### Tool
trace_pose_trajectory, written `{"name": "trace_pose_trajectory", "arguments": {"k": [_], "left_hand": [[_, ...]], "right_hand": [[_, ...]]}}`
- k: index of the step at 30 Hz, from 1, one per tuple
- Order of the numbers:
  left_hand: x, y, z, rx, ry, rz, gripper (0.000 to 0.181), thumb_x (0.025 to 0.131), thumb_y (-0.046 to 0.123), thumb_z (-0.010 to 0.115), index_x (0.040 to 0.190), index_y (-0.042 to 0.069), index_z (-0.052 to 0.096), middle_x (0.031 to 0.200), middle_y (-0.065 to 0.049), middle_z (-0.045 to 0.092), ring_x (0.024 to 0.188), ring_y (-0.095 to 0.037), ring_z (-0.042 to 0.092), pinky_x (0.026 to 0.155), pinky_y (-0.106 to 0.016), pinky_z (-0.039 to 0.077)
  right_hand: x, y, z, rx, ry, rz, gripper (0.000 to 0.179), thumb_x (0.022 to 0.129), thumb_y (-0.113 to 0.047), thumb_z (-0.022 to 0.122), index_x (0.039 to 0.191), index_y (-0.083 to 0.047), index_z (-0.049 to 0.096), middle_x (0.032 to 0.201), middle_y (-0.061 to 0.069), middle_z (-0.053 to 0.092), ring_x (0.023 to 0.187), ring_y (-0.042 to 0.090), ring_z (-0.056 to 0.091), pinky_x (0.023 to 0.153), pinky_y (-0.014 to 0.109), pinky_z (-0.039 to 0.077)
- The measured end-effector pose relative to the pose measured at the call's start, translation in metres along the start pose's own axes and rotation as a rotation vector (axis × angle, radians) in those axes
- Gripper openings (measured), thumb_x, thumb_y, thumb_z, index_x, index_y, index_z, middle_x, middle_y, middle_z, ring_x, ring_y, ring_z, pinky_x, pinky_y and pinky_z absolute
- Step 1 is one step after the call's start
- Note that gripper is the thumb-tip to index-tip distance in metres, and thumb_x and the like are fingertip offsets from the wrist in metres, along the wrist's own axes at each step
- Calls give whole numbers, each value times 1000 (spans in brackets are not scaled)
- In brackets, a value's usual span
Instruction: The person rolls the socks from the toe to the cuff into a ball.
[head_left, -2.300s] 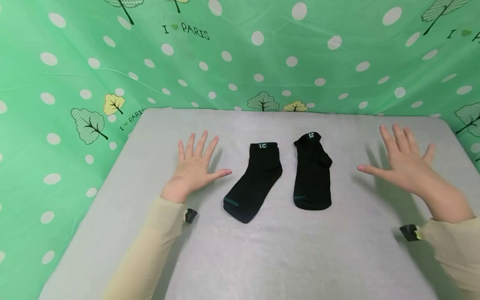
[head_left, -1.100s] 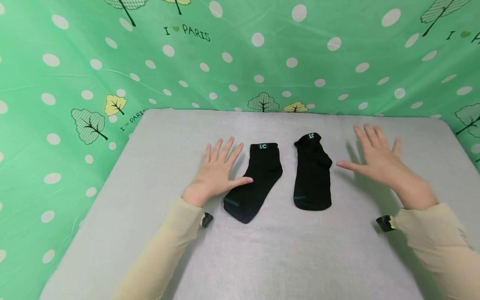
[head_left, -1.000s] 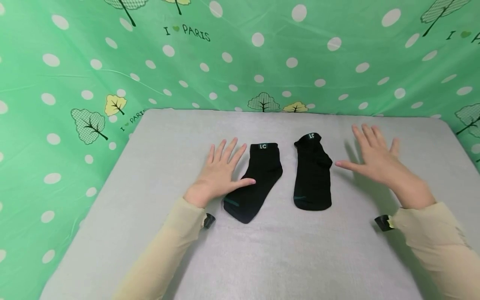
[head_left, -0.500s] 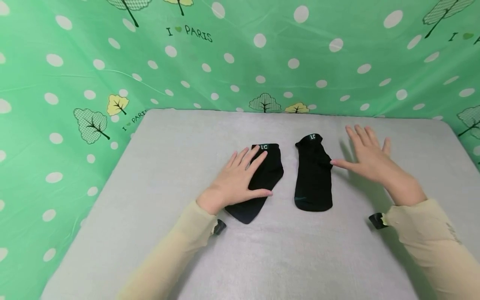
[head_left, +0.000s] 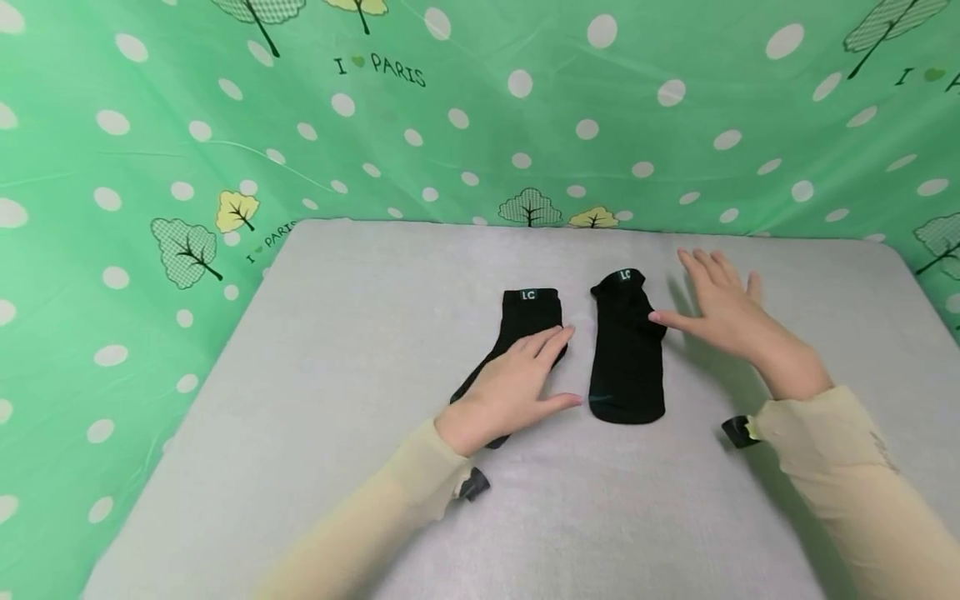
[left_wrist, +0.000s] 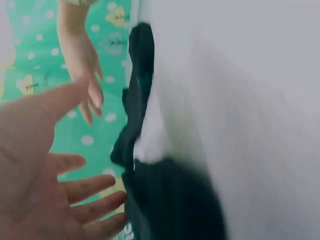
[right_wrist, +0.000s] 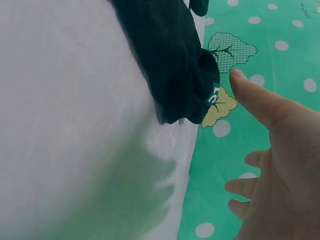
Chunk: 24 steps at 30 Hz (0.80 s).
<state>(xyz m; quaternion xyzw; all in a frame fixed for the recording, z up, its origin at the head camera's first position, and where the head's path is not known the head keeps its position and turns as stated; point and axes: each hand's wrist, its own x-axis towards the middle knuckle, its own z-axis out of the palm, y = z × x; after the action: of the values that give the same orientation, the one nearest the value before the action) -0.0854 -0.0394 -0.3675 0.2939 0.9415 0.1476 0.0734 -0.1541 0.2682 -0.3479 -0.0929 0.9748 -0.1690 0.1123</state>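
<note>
Two black ankle socks lie flat on the table, each with an "LC" label at its cuff. Over the left sock (head_left: 528, 313) hovers my left hand (head_left: 510, 387), fingers extended and thumb spread, hiding the sock's middle and most of its toe. The left wrist view shows that hand (left_wrist: 50, 175) apart from the cloth. At the right sock's (head_left: 627, 358) heel edge, my right hand (head_left: 727, 317) is held with straight fingers, its thumb overlapping the sock in the head view. In the right wrist view a gap shows between the thumb and that sock (right_wrist: 165, 60).
A pale grey cloth covers the table (head_left: 337, 333). Behind it and along the left hangs a green curtain (head_left: 465, 100) with white dots and printed trees. A small black wrist camera (head_left: 474, 484) sits under the left sleeve, another black camera (head_left: 741, 432) by the right.
My left hand has moved right from beside the left sock to above it, turning its fingers rightward. My right hand has come left to the right sock's edge. Both socks stay in place.
</note>
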Motion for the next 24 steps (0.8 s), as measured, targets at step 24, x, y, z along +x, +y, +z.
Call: {"name": "trace_pose_trajectory", "arguments": {"k": [24], "left_hand": [[9, 36, 18, -467, -112, -167, 48, 93, 40, 69, 132, 15, 56, 118, 0, 61, 85, -2, 58, 84, -19, 48]], "right_hand": [[43, -21, 2, 128, -26, 41, 85, 99, -53, 52, 153, 7, 25, 149, 38, 34, 137, 55, 32, 111, 67, 29]]}}
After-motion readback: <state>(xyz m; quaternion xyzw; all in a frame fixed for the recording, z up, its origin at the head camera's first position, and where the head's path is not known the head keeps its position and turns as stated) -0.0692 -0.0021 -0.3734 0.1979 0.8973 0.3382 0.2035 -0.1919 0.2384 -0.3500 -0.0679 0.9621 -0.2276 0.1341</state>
